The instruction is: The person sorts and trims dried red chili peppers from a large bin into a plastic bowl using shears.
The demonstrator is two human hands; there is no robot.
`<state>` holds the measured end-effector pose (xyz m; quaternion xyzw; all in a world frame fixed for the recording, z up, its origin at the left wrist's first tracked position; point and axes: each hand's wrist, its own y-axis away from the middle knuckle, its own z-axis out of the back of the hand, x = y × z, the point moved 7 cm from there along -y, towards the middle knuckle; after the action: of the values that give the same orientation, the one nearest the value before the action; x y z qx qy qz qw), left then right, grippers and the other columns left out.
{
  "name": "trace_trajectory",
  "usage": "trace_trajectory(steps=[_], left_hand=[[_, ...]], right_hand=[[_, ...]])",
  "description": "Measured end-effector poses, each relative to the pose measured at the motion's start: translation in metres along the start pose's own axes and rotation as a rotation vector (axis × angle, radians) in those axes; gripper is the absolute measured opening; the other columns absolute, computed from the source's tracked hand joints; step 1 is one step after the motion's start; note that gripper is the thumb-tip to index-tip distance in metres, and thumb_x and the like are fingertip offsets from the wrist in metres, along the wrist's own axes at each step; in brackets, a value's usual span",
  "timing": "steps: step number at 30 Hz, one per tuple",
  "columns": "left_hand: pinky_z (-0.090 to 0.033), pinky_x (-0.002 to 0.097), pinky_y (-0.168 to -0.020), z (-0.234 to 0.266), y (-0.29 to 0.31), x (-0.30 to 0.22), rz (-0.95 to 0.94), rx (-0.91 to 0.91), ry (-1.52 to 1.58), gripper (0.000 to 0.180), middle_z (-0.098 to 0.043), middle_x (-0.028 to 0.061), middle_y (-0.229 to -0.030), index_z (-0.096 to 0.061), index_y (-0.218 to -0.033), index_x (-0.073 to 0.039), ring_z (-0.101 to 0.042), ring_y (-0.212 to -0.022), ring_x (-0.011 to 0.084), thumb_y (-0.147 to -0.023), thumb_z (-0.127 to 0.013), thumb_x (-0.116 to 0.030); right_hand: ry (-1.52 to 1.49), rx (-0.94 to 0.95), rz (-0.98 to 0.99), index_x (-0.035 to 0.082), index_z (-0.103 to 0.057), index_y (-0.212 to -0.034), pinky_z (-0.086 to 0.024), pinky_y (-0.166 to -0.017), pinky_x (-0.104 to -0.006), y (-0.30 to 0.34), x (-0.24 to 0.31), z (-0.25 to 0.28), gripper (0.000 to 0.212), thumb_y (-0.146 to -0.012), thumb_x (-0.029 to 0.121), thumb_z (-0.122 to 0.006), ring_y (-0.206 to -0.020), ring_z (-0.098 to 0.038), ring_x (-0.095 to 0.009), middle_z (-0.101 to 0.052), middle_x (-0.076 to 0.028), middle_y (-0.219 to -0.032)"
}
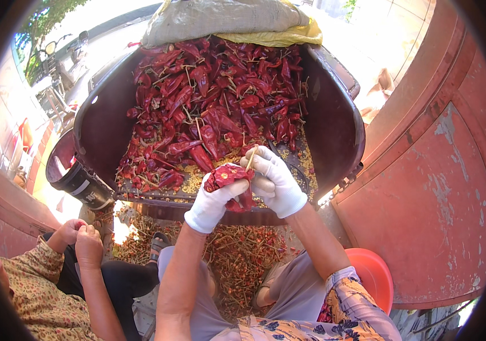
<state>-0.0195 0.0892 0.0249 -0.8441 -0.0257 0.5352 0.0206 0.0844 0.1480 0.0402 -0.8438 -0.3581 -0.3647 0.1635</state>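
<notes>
Both my hands wear white gloves and are raised over the near edge of a dark cart bed (pixel 334 113). My left hand (pixel 212 199) is closed around a dried red chili pepper (pixel 229 177), whose opened top shows pale seeds. Close beside it, my right hand (pixel 277 179) pinches a tan chili stem (pixel 251 158) between thumb and finger. A bit of red seems to cling near that stem. Beyond my hands, a heap of dried red chilies (pixel 203 102) fills the cart bed, with loose yellow seeds (pixel 197 179) scattered along its near side.
A grey and yellow sack (pixel 226 25) lies over the heap's far end. Discarded stems (pixel 243 250) cover the ground below me. At left sits another person (pixel 44 284), bare hands together. A black bucket (pixel 86 184) hangs by the cart; a red basin (pixel 374 275) stands at my right.
</notes>
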Motion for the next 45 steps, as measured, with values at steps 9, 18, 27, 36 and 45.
trace_trajectory(steps=[9, 18, 27, 36, 45], left_hand=[[-0.046, 0.0290, -0.077, 0.000, 0.006, 0.004, -0.008, 0.164, 0.194, 0.025, -0.063, 0.0011, -0.093, -0.066, -0.105, -0.004, -0.058, -0.086, 0.0118, -0.081, -0.067, -0.013], [-0.047, 0.0220, -0.058, 0.027, 0.011, -0.027, -0.111, 0.009, 0.002, 0.054, -0.065, 0.0026, -0.085, -0.054, -0.128, 0.001, -0.060, -0.067, 0.0090, -0.079, -0.069, -0.016], [-0.052, 0.0275, -0.069, 0.060, 0.003, -0.003, -0.188, -0.342, 0.324, 0.017, -0.067, 0.0016, -0.093, -0.065, -0.105, -0.008, -0.063, -0.080, 0.0126, -0.089, -0.066, -0.012], [-0.052, 0.0306, -0.085, 0.054, -0.005, 0.016, -0.138, -0.336, 0.469, 0.015, -0.068, 0.0009, -0.099, -0.066, -0.103, -0.010, -0.064, -0.092, 0.0129, -0.089, -0.067, -0.010], [-0.051, 0.0312, -0.089, 0.036, -0.018, 0.022, -0.130, -0.240, 0.332, 0.032, -0.066, 0.0072, -0.113, -0.060, -0.120, -0.003, -0.062, -0.103, 0.0171, -0.090, -0.065, -0.013]], right_hand=[[-0.556, 0.252, -0.209, 0.005, -0.056, -0.112, -0.022, -0.034, -0.0170, 0.001, -0.021, -0.013, 0.024, -0.103, 0.023, -0.045, -0.037, -0.031, 0.000, -0.054, 0.006, -0.074], [0.071, 0.467, -0.042, 0.001, -0.059, -0.092, -0.030, -0.039, -0.0227, 0.020, 0.032, 0.019, 0.023, -0.087, 0.022, -0.066, -0.047, -0.042, -0.008, -0.051, -0.002, -0.067], [1.614, -0.225, 0.397, 0.009, -0.068, -0.098, -0.051, -0.067, -0.0345, -0.012, 0.032, 0.032, 0.023, -0.087, 0.028, -0.066, -0.073, -0.065, -0.023, -0.066, -0.011, -0.087], [1.716, -0.529, 0.519, 0.007, -0.062, -0.097, -0.050, -0.064, -0.0378, -0.022, 0.026, 0.052, 0.020, -0.087, 0.023, -0.068, -0.068, -0.062, -0.025, -0.060, -0.011, -0.082], [1.519, -0.209, 0.782, 0.005, -0.063, -0.094, -0.051, -0.064, -0.0343, 0.001, 0.003, -0.011, 0.010, -0.087, 0.011, -0.065, -0.069, -0.064, -0.029, -0.063, -0.012, -0.082]])
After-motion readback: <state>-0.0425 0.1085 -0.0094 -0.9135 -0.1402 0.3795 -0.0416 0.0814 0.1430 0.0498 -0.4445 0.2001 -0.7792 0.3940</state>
